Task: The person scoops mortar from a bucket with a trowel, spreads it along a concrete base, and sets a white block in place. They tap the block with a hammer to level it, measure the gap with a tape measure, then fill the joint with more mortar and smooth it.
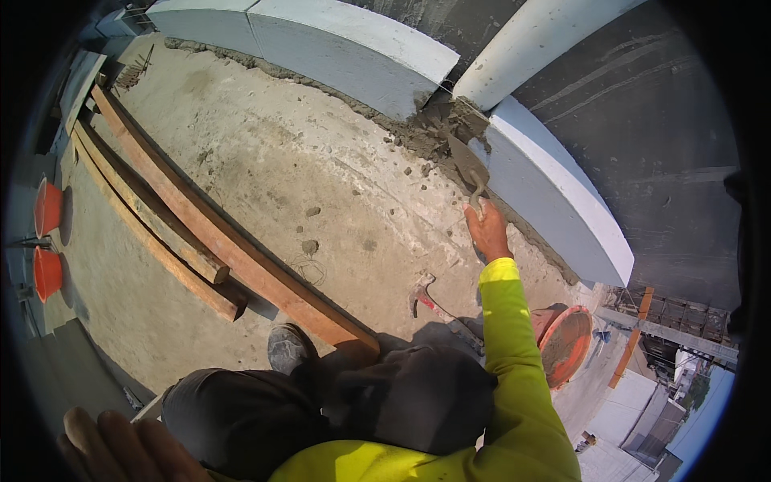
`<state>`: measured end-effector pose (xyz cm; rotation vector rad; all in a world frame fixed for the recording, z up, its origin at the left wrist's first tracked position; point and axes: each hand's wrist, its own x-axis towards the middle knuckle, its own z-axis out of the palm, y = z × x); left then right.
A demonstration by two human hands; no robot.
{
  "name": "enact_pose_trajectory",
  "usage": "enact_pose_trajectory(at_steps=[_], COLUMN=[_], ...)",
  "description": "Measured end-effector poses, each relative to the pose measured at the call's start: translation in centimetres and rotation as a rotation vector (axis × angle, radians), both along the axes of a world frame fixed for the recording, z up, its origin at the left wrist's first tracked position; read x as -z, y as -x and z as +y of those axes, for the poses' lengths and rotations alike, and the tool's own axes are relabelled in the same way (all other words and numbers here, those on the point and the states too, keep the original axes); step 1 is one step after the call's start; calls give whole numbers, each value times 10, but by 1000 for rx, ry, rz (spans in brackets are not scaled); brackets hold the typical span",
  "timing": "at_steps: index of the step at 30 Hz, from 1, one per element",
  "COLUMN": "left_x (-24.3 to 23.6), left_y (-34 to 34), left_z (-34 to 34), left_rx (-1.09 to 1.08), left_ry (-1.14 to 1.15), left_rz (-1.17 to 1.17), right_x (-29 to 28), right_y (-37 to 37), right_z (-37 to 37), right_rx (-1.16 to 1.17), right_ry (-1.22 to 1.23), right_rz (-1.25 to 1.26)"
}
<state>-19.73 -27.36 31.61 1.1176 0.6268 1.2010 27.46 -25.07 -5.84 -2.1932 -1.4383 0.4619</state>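
Two hands show, and only one is at work. My right hand (487, 230), at the end of a bright yellow sleeve, is closed around the handle of a steel pointing trowel (468, 166) whose narrow blade is coated with grey mortar. The blade lies pressed into the wet mortar heap (438, 128) that fills the gap between two pale blue-white concrete curb blocks (353, 56), right where a third pale block leans in from above.

My left hand (120, 450) sits at the lower left edge, fingers loosely spread and holding nothing, beside my dark trouser knee (241, 418).

On the rough concrete slab (265, 161), just below my right wrist, lies a claw hammer with a red handle (424, 296). An orange round mortar pan (566, 344) stands near my right elbow, its inside smeared grey. Several long reddish wooden planks (209, 233) lie stacked diagonally across the slab to my left, well apart from the mortar. Two orange buckets (46, 241) stand at the far left edge. My grey shoe (287, 347) rests against the end of the nearest plank.
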Motion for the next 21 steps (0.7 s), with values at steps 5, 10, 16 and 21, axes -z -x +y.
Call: enact_pose_trajectory(at_steps=[5,10,16,21], left_x=[-1,0,5,18], left_y=[-9,-19,-21,-31], left_z=[-4,-3,1,19], left_rx=[-76,-94,-126,-196], left_ry=[57,67,54,-50], left_rz=[-70,-101,-102,-21], right_x=[-2,0,-47,-137], right_y=[-5,17,15,4], right_z=[3,5,-28,-177], right_rx=[52,-126,104,344], right_ry=[283,63,26,53], right_rz=[-134,-216,-69,114])
